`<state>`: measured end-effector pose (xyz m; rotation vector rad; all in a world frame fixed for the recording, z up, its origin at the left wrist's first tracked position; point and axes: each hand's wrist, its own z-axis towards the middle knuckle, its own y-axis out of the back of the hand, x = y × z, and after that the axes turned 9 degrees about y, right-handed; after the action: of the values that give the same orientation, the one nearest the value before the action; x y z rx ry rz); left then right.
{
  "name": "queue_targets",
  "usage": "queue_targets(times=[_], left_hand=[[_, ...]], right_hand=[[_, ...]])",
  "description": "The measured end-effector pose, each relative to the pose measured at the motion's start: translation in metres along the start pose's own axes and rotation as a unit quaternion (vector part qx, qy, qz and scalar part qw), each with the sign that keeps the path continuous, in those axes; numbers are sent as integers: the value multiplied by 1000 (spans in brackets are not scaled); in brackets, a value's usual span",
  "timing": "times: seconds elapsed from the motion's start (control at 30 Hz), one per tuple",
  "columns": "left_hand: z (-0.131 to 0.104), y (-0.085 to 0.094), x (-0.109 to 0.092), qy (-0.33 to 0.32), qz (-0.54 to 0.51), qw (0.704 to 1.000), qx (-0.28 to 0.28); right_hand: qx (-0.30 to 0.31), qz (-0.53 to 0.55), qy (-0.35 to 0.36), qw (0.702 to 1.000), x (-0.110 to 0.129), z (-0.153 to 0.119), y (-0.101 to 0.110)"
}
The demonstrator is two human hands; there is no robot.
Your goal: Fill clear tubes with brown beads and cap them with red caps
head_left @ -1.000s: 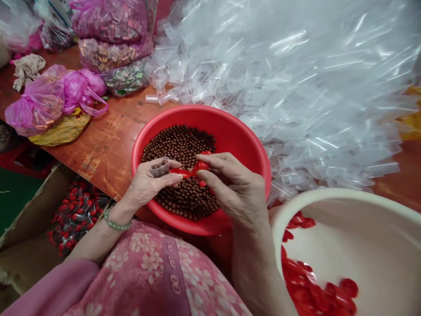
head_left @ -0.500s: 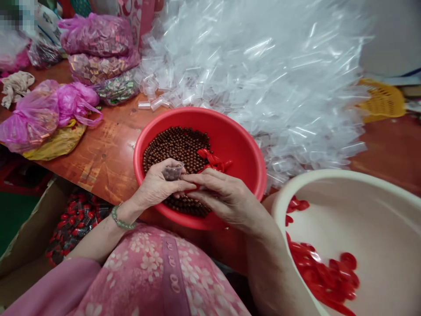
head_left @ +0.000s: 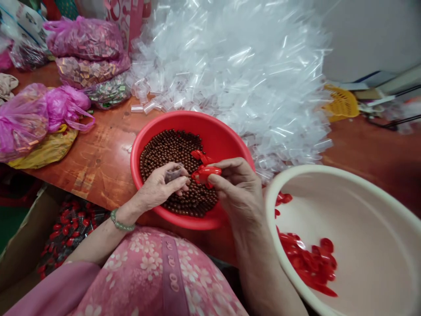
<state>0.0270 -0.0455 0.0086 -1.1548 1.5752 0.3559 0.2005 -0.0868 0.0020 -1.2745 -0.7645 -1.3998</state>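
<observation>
Over a red basin (head_left: 226, 131) my left hand (head_left: 164, 184) grips a clear plastic tube (head_left: 173, 174) that seems to have brown beads inside. To its right, my right hand (head_left: 238, 184) pinches a glossy red plastic piece (head_left: 207, 173) between thumb and fingers; its exact kind I cannot make out. The two hands are a little apart. Below them, many small brown beads (head_left: 171, 147) fill the left part of the basin. Another red plastic piece (head_left: 200, 156) lies on the beads, partly hidden behind the held one.
A large heap of clear plastic tubes (head_left: 230, 66) rises behind the basin. The cream tub (head_left: 362, 188) at right contains red plastic pieces (head_left: 312, 261). Pink bags (head_left: 88, 39) are stacked at left. A box at lower left holds red-capped tubes (head_left: 69, 228). A yellow basket (head_left: 342, 103) sits far right.
My hands have separated. The right hand has drawn right and turned, bringing the red piece into plain view, while the left keeps its hold on the tube. The camera view has shifted right.
</observation>
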Motion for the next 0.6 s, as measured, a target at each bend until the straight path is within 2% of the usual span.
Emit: queue_targets(times=[0.1, 0.33, 0.6], left_hand=[[1, 0, -1, 43, -9, 998, 52], [4, 4, 3, 31, -14, 992, 122], [6, 14, 9, 33, -31, 983, 178]], right_hand=[[-34, 36, 35, 998, 3, 6, -12], [38, 35, 67, 996, 0, 3, -41], [64, -50, 93, 992, -4, 1, -29]])
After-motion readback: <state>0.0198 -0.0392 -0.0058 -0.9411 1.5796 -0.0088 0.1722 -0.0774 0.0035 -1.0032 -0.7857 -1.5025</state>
